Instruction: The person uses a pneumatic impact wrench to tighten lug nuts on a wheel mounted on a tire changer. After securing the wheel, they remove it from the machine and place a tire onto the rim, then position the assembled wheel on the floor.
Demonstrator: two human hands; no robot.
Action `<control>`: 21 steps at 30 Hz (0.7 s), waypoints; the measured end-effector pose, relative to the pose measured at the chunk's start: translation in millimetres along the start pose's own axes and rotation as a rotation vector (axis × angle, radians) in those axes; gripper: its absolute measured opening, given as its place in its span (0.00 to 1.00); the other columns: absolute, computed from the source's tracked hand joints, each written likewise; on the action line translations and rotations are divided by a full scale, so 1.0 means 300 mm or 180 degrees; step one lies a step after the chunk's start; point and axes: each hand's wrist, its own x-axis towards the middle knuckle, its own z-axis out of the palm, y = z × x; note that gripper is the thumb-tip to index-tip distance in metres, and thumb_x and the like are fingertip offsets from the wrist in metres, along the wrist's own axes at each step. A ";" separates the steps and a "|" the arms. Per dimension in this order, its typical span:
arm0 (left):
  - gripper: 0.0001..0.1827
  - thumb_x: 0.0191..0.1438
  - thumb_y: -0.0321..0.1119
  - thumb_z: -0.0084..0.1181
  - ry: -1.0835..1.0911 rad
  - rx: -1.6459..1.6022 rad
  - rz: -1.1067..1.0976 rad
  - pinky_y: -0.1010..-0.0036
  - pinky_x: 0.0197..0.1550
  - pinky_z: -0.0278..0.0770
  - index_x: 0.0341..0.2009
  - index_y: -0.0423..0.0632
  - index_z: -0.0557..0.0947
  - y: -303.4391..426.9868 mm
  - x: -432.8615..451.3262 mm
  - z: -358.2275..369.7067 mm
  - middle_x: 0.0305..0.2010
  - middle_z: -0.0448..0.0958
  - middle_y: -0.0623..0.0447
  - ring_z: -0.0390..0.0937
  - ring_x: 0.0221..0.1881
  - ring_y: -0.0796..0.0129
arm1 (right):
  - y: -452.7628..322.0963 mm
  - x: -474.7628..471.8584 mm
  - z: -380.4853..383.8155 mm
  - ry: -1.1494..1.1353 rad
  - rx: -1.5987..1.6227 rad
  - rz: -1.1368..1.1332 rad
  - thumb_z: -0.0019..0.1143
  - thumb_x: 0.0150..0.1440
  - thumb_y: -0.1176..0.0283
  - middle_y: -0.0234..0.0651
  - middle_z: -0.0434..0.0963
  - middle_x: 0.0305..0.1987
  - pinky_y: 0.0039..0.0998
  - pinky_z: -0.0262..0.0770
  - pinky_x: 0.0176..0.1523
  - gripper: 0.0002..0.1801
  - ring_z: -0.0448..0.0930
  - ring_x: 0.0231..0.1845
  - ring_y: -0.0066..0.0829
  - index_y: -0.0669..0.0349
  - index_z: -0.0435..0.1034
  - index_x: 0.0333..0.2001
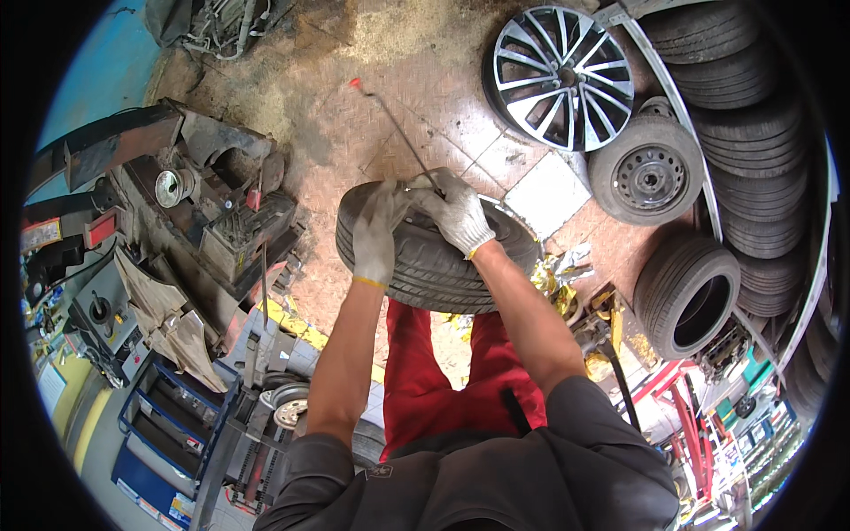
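A black rubber tyre (438,279) lies tilted in front of my legs, its tread facing me. My left hand (377,239), in a pale knitted glove, is at the tyre's upper side, its fingers blurred near the other hand; what it grips cannot be made out. My right hand (458,209), gloved alike, is over the tyre's centre, closed around the lower end of a thin dark metal rod (402,133). The rod points up and away to the left and ends in a red tip (355,83). Both hands hide part of the tyre's middle.
An alloy wheel (568,78), a tyre on a steel rim (647,174) and a loose tyre (687,299) are at the right, beside stacked tyres (750,146) behind a curved metal rail. A worn metal machine (219,179) stands left. Crumpled foil-like material (564,272) lies near the held tyre.
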 end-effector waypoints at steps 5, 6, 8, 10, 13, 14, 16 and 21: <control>0.30 0.69 0.53 0.56 0.0062 0.4181 0.2064 0.41 0.77 0.58 0.66 0.45 0.80 -0.146 -0.180 0.016 0.69 0.77 0.42 0.68 0.73 0.41 | -0.273 0.009 -0.175 0.0667 0.0026 0.0126 0.69 0.66 0.68 0.33 0.87 0.42 0.27 0.79 0.54 0.13 0.83 0.45 0.21 0.64 0.81 0.49; 0.31 0.67 0.53 0.59 0.0041 0.4216 0.2236 0.37 0.76 0.55 0.65 0.45 0.80 -0.167 -0.194 0.028 0.67 0.77 0.43 0.67 0.72 0.42 | -0.353 0.049 -0.263 0.0916 -0.0323 -0.0216 0.69 0.66 0.67 0.33 0.87 0.42 0.27 0.79 0.54 0.13 0.83 0.45 0.21 0.64 0.81 0.49; 0.25 0.65 0.50 0.62 0.0384 0.4466 0.2333 0.39 0.77 0.54 0.58 0.47 0.83 -0.182 -0.212 0.067 0.65 0.74 0.47 0.67 0.72 0.48 | -0.443 0.113 -0.418 0.1373 -0.0839 -0.0959 0.66 0.67 0.67 0.35 0.87 0.42 0.29 0.80 0.52 0.11 0.84 0.43 0.24 0.62 0.81 0.47; 0.23 0.64 0.48 0.63 0.0446 0.4425 0.2357 0.39 0.78 0.54 0.57 0.49 0.83 -0.198 -0.209 0.062 0.62 0.75 0.49 0.68 0.69 0.51 | -0.646 0.184 -0.576 0.1722 -0.0442 -0.1167 0.63 0.70 0.68 0.38 0.87 0.42 0.28 0.81 0.43 0.10 0.83 0.38 0.25 0.62 0.82 0.47; 0.20 0.62 0.47 0.65 0.0440 0.4314 0.2492 0.39 0.77 0.56 0.53 0.49 0.83 -0.177 -0.194 0.057 0.59 0.76 0.50 0.69 0.67 0.51 | -0.804 0.368 -0.804 0.2097 -0.1110 -0.1837 0.65 0.68 0.64 0.40 0.87 0.38 0.28 0.78 0.44 0.14 0.83 0.38 0.24 0.66 0.82 0.42; 0.20 0.61 0.46 0.65 0.0423 0.4286 0.2514 0.39 0.77 0.56 0.52 0.49 0.83 -0.167 -0.190 0.054 0.58 0.76 0.50 0.69 0.67 0.50 | -0.838 0.431 -0.859 0.2169 -0.1560 -0.1633 0.66 0.67 0.62 0.42 0.86 0.36 0.30 0.78 0.42 0.16 0.83 0.37 0.25 0.68 0.82 0.42; 0.18 0.60 0.45 0.66 0.0457 0.4232 0.2619 0.39 0.76 0.57 0.50 0.49 0.83 -0.143 -0.178 0.049 0.56 0.77 0.49 0.70 0.65 0.50 | -0.850 0.581 -0.935 0.2553 -0.2187 -0.1940 0.64 0.66 0.58 0.49 0.86 0.38 0.40 0.80 0.47 0.18 0.85 0.40 0.42 0.65 0.84 0.41; 0.14 0.60 0.42 0.65 0.0468 0.4160 0.2554 0.39 0.75 0.59 0.46 0.48 0.84 -0.116 -0.155 0.015 0.52 0.78 0.48 0.72 0.63 0.49 | -0.920 0.775 -0.980 0.2494 -0.2184 -0.1500 0.63 0.61 0.58 0.56 0.87 0.45 0.47 0.80 0.57 0.18 0.86 0.50 0.57 0.61 0.86 0.43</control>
